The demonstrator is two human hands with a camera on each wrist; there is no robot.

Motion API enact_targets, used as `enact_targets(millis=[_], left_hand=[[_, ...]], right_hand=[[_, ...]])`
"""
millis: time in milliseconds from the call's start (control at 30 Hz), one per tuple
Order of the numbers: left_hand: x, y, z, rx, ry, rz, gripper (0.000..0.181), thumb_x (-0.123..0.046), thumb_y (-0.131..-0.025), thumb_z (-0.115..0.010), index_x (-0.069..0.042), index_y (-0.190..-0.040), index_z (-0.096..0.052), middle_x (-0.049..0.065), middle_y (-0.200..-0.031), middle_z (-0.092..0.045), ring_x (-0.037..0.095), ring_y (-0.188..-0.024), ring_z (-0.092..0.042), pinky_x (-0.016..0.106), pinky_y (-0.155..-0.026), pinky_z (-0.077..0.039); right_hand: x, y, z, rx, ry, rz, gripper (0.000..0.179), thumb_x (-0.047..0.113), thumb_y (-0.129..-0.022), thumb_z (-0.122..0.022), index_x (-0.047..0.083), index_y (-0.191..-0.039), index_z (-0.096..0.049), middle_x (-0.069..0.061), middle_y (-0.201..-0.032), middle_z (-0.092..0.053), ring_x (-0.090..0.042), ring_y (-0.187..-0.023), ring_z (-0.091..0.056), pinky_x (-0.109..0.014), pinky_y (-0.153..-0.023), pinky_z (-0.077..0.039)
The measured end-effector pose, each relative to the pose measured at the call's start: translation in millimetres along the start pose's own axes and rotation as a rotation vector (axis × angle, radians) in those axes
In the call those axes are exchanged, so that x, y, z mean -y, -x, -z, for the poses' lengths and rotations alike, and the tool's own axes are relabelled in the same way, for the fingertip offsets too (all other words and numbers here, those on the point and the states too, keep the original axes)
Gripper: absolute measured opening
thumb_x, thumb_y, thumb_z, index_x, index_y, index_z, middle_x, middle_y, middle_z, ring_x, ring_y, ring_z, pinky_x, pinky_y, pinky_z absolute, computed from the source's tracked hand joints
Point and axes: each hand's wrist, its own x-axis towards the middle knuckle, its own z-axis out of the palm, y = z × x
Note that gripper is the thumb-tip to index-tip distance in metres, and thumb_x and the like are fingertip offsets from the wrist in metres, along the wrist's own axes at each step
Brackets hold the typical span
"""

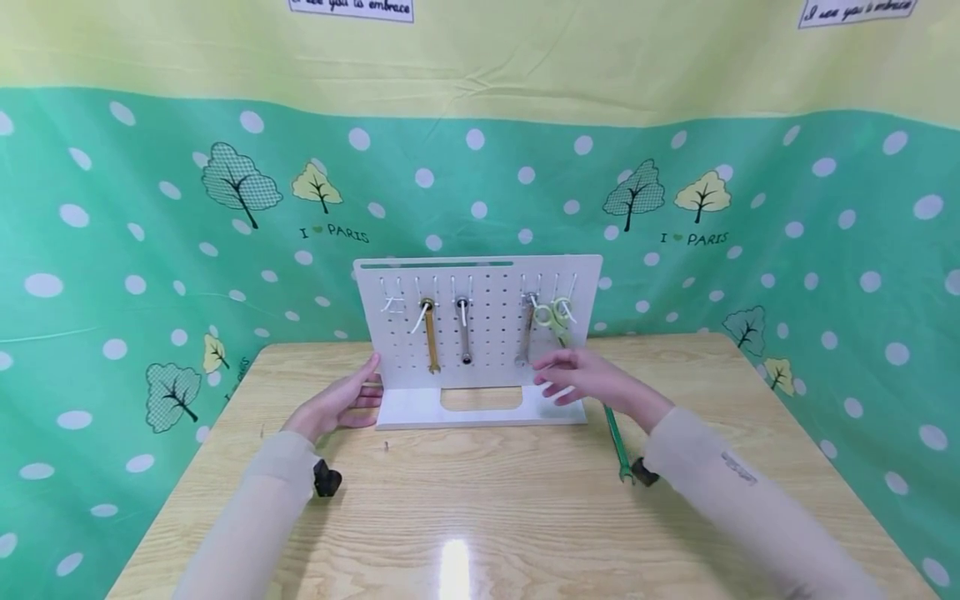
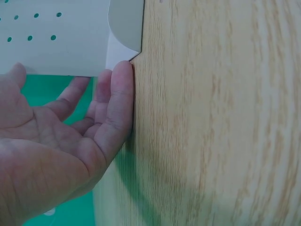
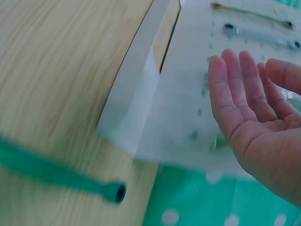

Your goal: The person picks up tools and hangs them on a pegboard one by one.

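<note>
A white pegboard stand [image 1: 491, 354] stands upright on the table. My left hand [image 1: 341, 402] touches its left side edge, fingertips against the edge and base corner, fingers loosely extended. In front of the board's lower right my right hand [image 1: 588, 379] hovers with relaxed fingers and an empty palm, seen in the right wrist view. Just above it hang scissors [image 1: 552, 314] with pale yellow-green handles, their lower part hidden behind the hand. A brass-coloured wrench [image 1: 431, 337], a silver socket-ended wrench [image 1: 464, 333] and another silver wrench [image 1: 527, 337] hang from hooks.
A green wrench [image 1: 617, 442] lies on the wooden table [image 1: 480, 500] right of the stand, partly under the right forearm. White hooks [image 1: 392, 304] at the board's upper left carry no tool. A green and yellow patterned cloth [image 1: 480, 183] surrounds the table's back and sides.
</note>
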Motion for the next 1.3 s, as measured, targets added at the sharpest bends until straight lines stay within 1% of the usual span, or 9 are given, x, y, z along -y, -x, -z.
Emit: enact_targets(millis=[167,300,500,600,700,833,900,1133,1300], left_hand=[[0.9,-0.4,0.1,0.005,0.001,-0.002,0.106,-0.082,-0.089,-0.041,0.001,-0.153,-0.031,0.023,-0.141,-0.047,0.032,-0.123,-0.052,0.042,-0.089,-0.058],[0.8,-0.4,-0.8,0.008,0.009,-0.002,0.104,-0.082,-0.090,-0.042,0.000,-0.153,-0.033,0.024,-0.141,-0.047,0.033,-0.123,-0.053,0.042,-0.089,-0.058],[-1.3,-0.1,-1.4,0.001,-0.004,-0.005,0.104,-0.082,-0.090,-0.041,0.000,-0.153,-0.033,0.023,-0.141,-0.047,0.032,-0.123,-0.053,0.042,-0.089,-0.058],[-2.3,0.1,-0.4,-0.005,-0.007,-0.004,0.104,-0.082,-0.090,-0.041,0.001,-0.153,-0.032,0.023,-0.142,-0.046,0.032,-0.123,-0.052,0.041,-0.089,-0.058],[-3.1,0.7,1.2,-0.005,-0.009,-0.003,0.104,-0.081,-0.091,-0.040,0.001,-0.153,-0.031,0.024,-0.143,-0.046,0.032,-0.124,-0.052,0.041,-0.089,-0.058],[-3.4,1.9,2.3,-0.010,-0.002,0.000,0.102,-0.081,-0.092,-0.039,0.000,-0.154,-0.032,0.023,-0.142,-0.046,0.032,-0.124,-0.052,0.041,-0.090,-0.058],[-2.9,2.4,1.9,-0.011,0.000,0.002,0.102,-0.081,-0.091,-0.040,-0.001,-0.153,-0.032,0.023,-0.142,-0.047,0.032,-0.123,-0.052,0.041,-0.090,-0.058],[-0.2,3.6,-0.5,-0.008,0.006,0.007,0.103,-0.082,-0.090,-0.040,-0.002,-0.154,-0.033,0.022,-0.140,-0.048,0.031,-0.122,-0.054,0.041,-0.090,-0.058],[-1.5,4.5,-0.4,-0.010,0.003,-0.004,0.103,-0.081,-0.091,-0.041,0.000,-0.153,-0.033,0.023,-0.141,-0.047,0.031,-0.122,-0.053,0.041,-0.090,-0.058]], right_hand=[[-19.9,28.5,26.1,-0.057,-0.020,-0.013,0.042,0.022,-0.105,-0.059,-0.004,-0.137,-0.053,-0.026,-0.127,-0.060,-0.044,-0.113,-0.062,-0.054,-0.095,-0.055],[-36.5,47.7,42.0,-0.094,-0.023,-0.019,0.044,0.021,-0.105,-0.058,-0.008,-0.137,-0.050,-0.026,-0.124,-0.061,-0.042,-0.109,-0.062,-0.054,-0.095,-0.055],[-60.6,63.1,58.9,-0.180,-0.028,-0.075,0.065,0.019,-0.104,-0.060,-0.005,-0.155,-0.027,-0.029,-0.133,-0.052,-0.042,-0.114,-0.060,-0.049,-0.094,-0.056],[-74.0,64.8,64.1,-0.216,0.004,-0.117,0.074,0.016,-0.101,-0.064,-0.005,-0.157,-0.020,-0.030,-0.137,-0.048,-0.038,-0.114,-0.061,-0.045,-0.092,-0.057],[-86.9,63.9,66.3,-0.202,-0.004,-0.178,0.077,0.014,-0.099,-0.067,-0.008,-0.155,-0.019,-0.032,-0.140,-0.045,-0.032,-0.108,-0.064,-0.043,-0.088,-0.059],[-100.7,60.2,65.7,-0.189,-0.052,-0.252,0.077,0.016,-0.095,-0.074,-0.009,-0.152,-0.027,-0.028,-0.135,-0.049,-0.026,-0.099,-0.065,-0.041,-0.082,-0.061],[-105.1,58.8,65.3,-0.182,-0.038,-0.262,0.076,0.017,-0.094,-0.075,-0.010,-0.149,-0.032,-0.025,-0.130,-0.051,-0.023,-0.096,-0.065,-0.039,-0.081,-0.061],[-106.9,56.8,64.9,-0.184,-0.017,-0.305,0.070,0.019,-0.090,-0.080,-0.008,-0.143,-0.043,-0.018,-0.118,-0.055,-0.023,-0.091,-0.065,-0.039,-0.078,-0.062],[-104.2,55.2,65.1,-0.171,0.011,-0.301,0.070,0.019,-0.089,-0.081,-0.008,-0.141,-0.043,-0.015,-0.112,-0.055,-0.022,-0.086,-0.064,-0.037,-0.074,-0.062]])
